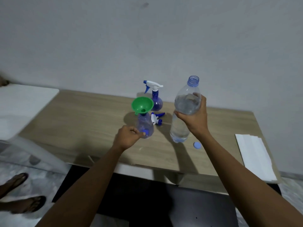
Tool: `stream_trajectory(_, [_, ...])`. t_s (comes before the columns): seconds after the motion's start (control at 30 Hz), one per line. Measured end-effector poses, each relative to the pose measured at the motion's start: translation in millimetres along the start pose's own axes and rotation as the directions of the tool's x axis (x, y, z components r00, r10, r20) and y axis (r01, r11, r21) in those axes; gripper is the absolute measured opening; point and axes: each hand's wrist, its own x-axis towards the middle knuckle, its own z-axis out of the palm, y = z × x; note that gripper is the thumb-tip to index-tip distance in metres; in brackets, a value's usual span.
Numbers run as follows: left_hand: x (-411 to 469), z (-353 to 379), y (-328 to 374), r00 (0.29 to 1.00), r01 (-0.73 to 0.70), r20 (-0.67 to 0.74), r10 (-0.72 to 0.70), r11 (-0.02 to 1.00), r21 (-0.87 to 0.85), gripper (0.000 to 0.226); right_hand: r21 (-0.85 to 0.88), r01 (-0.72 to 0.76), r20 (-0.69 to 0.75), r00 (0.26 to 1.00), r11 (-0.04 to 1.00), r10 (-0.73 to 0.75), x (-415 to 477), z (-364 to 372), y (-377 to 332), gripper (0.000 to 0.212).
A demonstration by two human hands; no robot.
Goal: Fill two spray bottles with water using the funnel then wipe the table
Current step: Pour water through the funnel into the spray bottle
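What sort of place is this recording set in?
Probably a room in a home: a wooden table set against a plain painted wall, with someone's feet in sandals on a marbled floor.

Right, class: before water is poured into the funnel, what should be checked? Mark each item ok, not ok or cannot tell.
1. Water bottle uncapped, cap lying on table: ok.
2. Funnel seated in near spray bottle's neck: ok.
3. Left hand holding that bottle's base: ok.
4. Right hand gripping water bottle: ok.
5. Water bottle's mouth above funnel: not ok, upright, off to the right.
6. Back spray bottle opened: not ok, trigger head on.
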Motion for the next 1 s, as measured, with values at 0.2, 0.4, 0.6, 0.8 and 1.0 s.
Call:
stream_trajectory(0.2, [23.0, -14.7, -7.8, 0.999, -0.052, -0.014, 0.051, 0.992, -0.113, 0.071, 0.032, 0.007, -0.05, 0.999, 0.999, -0.005, -22.0, 24.7, -9.5, 0.103])
stream_trajectory(0.4, [42.9, -12.3, 12.8, 0.972, -0.196, 0.088, 0.216, 0.962, -0.191, 0.087, -0.016, 0.01, -0.186, 0.982, 1.0, -0.013, -28.7, 47.9, -22.5, 0.093])
stream_trajectory(0.6, [48.4, -9.5, 8.9, 0.955, -0.233, 0.142, 0.262, 0.953, -0.193, 0.047, -0.109, 0.04, -0.175, 0.983, 0.993, -0.059, -29.1, 47.6, -27.1, 0.085])
stream_trajectory(0.8, [53.7, -12.2, 9.0, 0.928, -0.296, 0.164, 0.334, 0.93, -0.216, 0.032, -0.176, 0.041, -0.07, 0.996, 0.984, -0.054, -18.8, 36.4, -49.0, 0.075])
stream_trajectory(1.0, [61.3, -13.6, 4.5, 0.915, -0.31, 0.183, 0.359, 0.917, -0.25, 0.041, -0.331, 0.046, 0.165, 0.986, 0.942, 0.01, -2.0, 27.2, -75.8, 0.072])
